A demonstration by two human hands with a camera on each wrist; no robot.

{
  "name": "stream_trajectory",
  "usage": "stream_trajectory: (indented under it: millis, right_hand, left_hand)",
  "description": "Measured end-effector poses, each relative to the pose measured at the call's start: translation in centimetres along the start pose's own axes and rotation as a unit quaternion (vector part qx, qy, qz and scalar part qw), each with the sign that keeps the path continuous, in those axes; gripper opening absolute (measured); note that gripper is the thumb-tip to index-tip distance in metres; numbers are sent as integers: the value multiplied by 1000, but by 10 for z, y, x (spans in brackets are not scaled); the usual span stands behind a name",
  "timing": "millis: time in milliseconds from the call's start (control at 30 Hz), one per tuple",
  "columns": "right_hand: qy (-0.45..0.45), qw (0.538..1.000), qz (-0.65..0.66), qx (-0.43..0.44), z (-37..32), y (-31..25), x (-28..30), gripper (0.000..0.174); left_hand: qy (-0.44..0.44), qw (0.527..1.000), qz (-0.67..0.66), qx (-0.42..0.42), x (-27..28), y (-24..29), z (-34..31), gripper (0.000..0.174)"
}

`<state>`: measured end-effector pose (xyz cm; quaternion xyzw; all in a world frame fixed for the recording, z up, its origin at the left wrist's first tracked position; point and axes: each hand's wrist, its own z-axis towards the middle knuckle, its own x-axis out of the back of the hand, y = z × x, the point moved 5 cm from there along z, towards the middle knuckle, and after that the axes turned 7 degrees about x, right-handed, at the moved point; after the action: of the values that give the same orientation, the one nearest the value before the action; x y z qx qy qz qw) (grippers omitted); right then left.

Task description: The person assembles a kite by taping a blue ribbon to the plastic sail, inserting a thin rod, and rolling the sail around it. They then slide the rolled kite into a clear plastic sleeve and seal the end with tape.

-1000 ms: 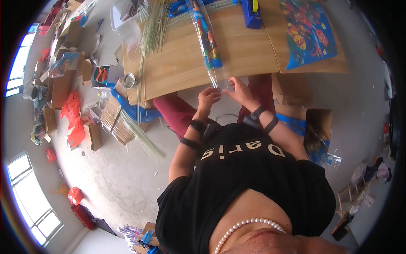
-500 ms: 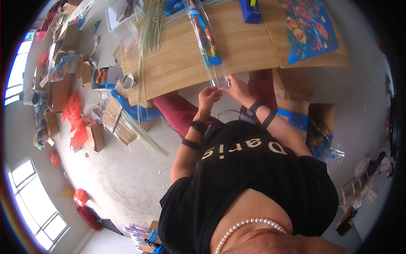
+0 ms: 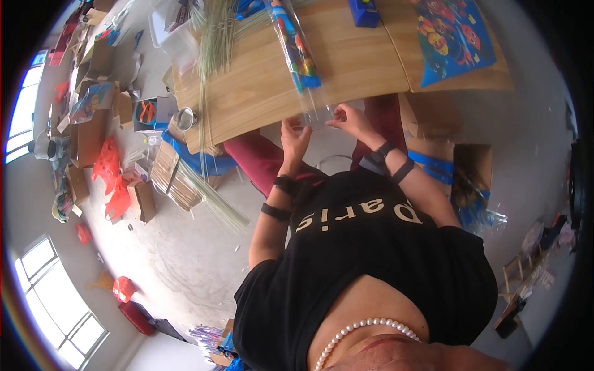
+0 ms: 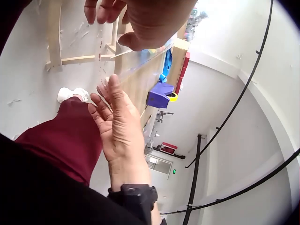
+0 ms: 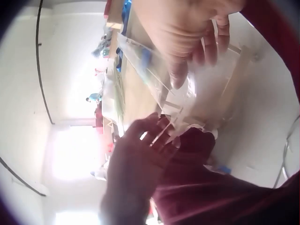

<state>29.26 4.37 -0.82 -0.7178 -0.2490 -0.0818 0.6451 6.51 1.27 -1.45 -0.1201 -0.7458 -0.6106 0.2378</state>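
A long clear plastic bag [image 3: 309, 102] lies on the table with a rolled, brightly printed sheet [image 3: 296, 46] inside. Its open end hangs past the near table edge, between the two hands. My left hand [image 3: 296, 141] pinches the film at the left side of that end, fingers bent. My right hand [image 3: 354, 120] is at the other side, thumb and fingertips at the film's edge. A see-through strip with red marks [image 4: 100, 51] spans between both hands in the left wrist view. In the right wrist view, the film shines beside the right thumb [image 5: 178, 77].
A blue tape dispenser [image 3: 364, 13] stands at the table's far side. To the right lies a flat printed sheet [image 3: 455, 40]. Thin pale sticks [image 3: 216, 43] and a clear plastic tub [image 3: 176, 43] are at the left, near a tape roll [image 3: 186, 118]. Cardboard boxes [image 3: 473, 167] stand on the floor.
The hands have moved apart: the left a little to the left and up, the right slightly up. The bag's open end is spread between them. The head view has shifted slightly.
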Motion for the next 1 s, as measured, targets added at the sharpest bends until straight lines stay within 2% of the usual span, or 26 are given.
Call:
stream_trajectory:
  millis: [67, 200, 267, 500, 633, 700, 733, 800, 833, 867, 933, 967, 1000]
  right_hand:
    - [-4, 994, -107, 36, -1, -11, -2, 52]
    - [4, 976, -207, 62, 2, -24, -16, 50]
    - [54, 969, -227, 79, 3, -25, -18, 49]
    - [69, 980, -180, 59, 5, -17, -19, 50]
    - [70, 980, -179, 41, 6, -15, -17, 48]
    - [-9, 998, -62, 18, 10, -4, -19, 44]
    - [-12, 998, -62, 15, 9, 0, -17, 44]
    - [-30, 997, 64, -24, 9, 11, -13, 42]
    - [-74, 977, 175, -91, 7, 16, -12, 38]
    - [-77, 977, 176, -96, 4, 16, -9, 38]
    - [-59, 948, 286, -123, 3, 19, -6, 30]
    - [-58, 947, 295, -115, 4, 21, -6, 24]
    - [-57, 947, 296, -116, 5, 23, -7, 24]
  left_hand:
    - [-86, 976, -138, 144, -16, -11, 2, 40]
    - [-136, 967, -155, 147, -32, -21, 3, 39]
    - [-152, 964, -159, 149, -35, -19, -1, 32]
    - [-180, 960, -154, 149, -30, -11, 1, 29]
    - [-166, 958, -182, 147, -31, -19, 3, 31]
    - [-75, 992, -45, 95, -19, -10, 2, 36]
    - [-77, 991, -44, 100, -15, -5, -2, 36]
    - [37, 997, 54, -45, 6, 25, -5, 41]
    - [53, 993, 72, -78, 15, 42, -7, 42]
    - [51, 993, 73, -74, 15, 45, -7, 42]
    - [3, 996, 12, -86, 12, 54, -2, 30]
    - [-30, 997, -14, -73, 6, 58, -1, 19]
    - [-31, 997, -14, -73, 3, 62, 1, 19]
